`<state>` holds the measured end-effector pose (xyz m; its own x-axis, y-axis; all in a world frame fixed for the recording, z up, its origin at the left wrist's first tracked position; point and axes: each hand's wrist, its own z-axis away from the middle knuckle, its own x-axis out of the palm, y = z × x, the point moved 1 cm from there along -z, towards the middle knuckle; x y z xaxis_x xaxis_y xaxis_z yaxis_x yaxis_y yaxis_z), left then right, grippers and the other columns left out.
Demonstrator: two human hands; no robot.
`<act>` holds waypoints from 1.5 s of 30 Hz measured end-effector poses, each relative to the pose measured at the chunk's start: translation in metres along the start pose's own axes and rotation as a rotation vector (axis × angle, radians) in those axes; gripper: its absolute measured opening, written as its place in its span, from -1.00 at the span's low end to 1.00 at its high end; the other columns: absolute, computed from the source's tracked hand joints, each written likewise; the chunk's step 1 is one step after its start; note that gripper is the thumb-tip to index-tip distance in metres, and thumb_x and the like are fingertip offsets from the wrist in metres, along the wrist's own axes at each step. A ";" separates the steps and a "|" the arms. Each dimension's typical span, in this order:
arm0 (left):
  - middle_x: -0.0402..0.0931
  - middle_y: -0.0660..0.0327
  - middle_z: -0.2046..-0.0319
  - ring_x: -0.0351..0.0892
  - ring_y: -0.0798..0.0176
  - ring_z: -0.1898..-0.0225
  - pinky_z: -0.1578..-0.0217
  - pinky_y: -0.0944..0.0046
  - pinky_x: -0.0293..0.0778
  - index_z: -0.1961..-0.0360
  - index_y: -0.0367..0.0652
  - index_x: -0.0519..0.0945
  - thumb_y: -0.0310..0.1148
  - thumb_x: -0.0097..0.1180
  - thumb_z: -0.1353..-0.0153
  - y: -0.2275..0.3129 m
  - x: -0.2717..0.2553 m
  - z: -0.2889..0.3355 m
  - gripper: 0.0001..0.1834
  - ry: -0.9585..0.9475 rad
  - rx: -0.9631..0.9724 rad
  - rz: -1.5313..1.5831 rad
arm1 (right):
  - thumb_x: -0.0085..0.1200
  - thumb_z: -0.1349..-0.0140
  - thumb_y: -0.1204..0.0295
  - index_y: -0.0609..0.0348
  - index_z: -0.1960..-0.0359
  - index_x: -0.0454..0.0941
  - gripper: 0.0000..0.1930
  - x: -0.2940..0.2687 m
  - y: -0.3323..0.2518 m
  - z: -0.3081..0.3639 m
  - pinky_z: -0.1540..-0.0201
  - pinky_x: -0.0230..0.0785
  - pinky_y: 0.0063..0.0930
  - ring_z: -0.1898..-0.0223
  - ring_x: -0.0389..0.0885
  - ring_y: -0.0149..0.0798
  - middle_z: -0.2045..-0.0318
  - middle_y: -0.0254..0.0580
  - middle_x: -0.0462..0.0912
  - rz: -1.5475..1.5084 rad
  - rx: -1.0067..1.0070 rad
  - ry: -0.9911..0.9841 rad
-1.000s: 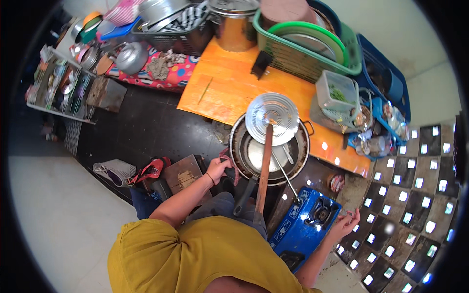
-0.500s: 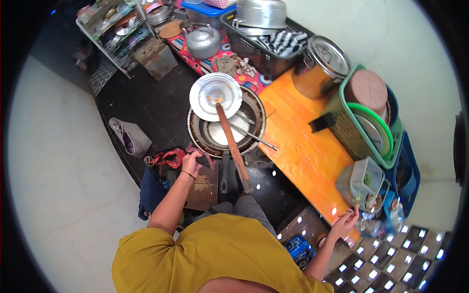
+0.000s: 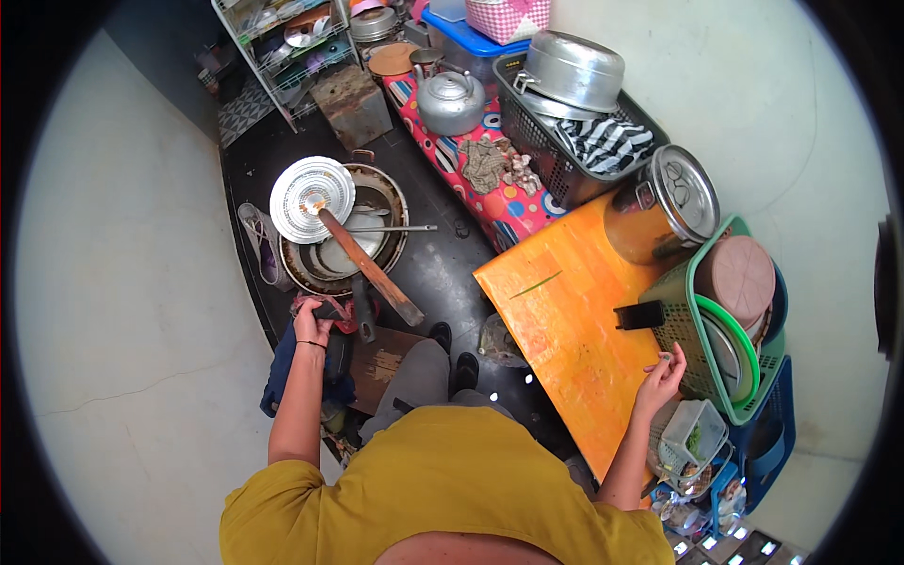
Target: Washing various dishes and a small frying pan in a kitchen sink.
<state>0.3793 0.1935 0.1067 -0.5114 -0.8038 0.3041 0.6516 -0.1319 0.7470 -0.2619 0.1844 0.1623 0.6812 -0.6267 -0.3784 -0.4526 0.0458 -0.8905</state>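
Observation:
My left hand (image 3: 312, 323) is closed at the near side of a large blackened wok (image 3: 399, 221), where its handle sits; dark and red material shows by the fingers. Inside the wok lies a smaller pan (image 3: 363, 306) with a dark handle, along with a thin metal-handled utensil (image 3: 407, 228). Across the top rests a round perforated metal skimmer (image 3: 292, 193) with a long wooden handle. My right hand (image 3: 663, 375) hovers over the right edge of the orange table (image 3: 565, 367), fingers loosely apart and holding nothing.
A green basket (image 3: 685, 315) of dishes and a lidded metal pot (image 3: 686, 193) stand along the wall. Farther back are a kettle (image 3: 450, 104) and a black crate (image 3: 570, 188). A wooden stool (image 3: 381, 363) is beside my legs. A grey bag (image 3: 259, 240) stands left of the wok.
My left hand and the wok with its load have moved left, away from the table and partly over the grey bag. The view has turned. My right hand stays empty.

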 end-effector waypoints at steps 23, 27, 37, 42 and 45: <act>0.52 0.22 0.49 0.58 0.21 0.45 0.41 0.22 0.56 0.44 -0.14 0.48 -0.53 0.02 0.14 0.173 -0.061 -0.298 -0.84 0.293 0.135 0.332 | -0.17 -0.28 0.56 0.23 0.00 0.38 -0.74 0.551 -0.126 -0.031 0.53 0.25 -0.65 0.59 0.35 -0.56 0.47 -0.34 0.47 -0.093 -0.091 -0.621; 0.52 0.26 0.51 0.56 0.27 0.51 0.51 0.27 0.53 0.43 -0.11 0.51 -0.51 0.04 0.16 0.237 -0.056 -0.355 -0.82 0.344 0.140 0.366 | -0.16 -0.27 0.53 0.22 0.01 0.39 -0.74 0.667 -0.138 -0.033 0.48 0.30 -0.56 0.55 0.43 -0.47 0.50 -0.29 0.49 0.031 -0.141 -0.744; 0.48 0.22 0.57 0.47 0.29 0.66 0.80 0.43 0.27 0.52 -0.06 0.41 -0.51 -0.01 0.19 0.375 -0.110 -0.569 -0.87 0.357 0.204 0.531 | -0.17 -0.24 0.58 0.25 0.09 0.41 -0.78 0.975 -0.199 -0.023 0.43 0.41 -0.44 0.50 0.56 -0.32 0.51 -0.15 0.56 0.092 -0.215 -0.918; 0.45 0.13 0.58 0.50 0.09 0.55 0.55 0.11 0.48 0.53 -0.06 0.38 -0.50 -0.05 0.21 0.451 -0.110 -0.664 -0.87 0.254 0.421 0.695 | -0.15 -0.26 0.56 0.17 0.09 0.41 -0.79 1.195 -0.298 -0.001 0.58 0.41 -0.54 0.60 0.50 -0.45 0.50 -0.24 0.56 0.019 -0.246 -1.045; 0.43 0.13 0.57 0.50 0.07 0.52 0.51 0.13 0.50 0.53 -0.06 0.37 -0.50 -0.06 0.22 0.495 -0.137 -0.731 -0.86 0.372 0.401 0.701 | -0.13 -0.22 0.58 0.16 0.08 0.42 -0.76 1.340 -0.358 0.024 0.55 0.39 -0.53 0.58 0.52 -0.46 0.49 -0.22 0.57 -0.012 -0.640 -1.097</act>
<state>1.1811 -0.1857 0.0027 0.1915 -0.7692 0.6097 0.4653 0.6181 0.6336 0.8265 -0.6533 -0.0315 0.6659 0.3600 -0.6534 -0.4305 -0.5300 -0.7306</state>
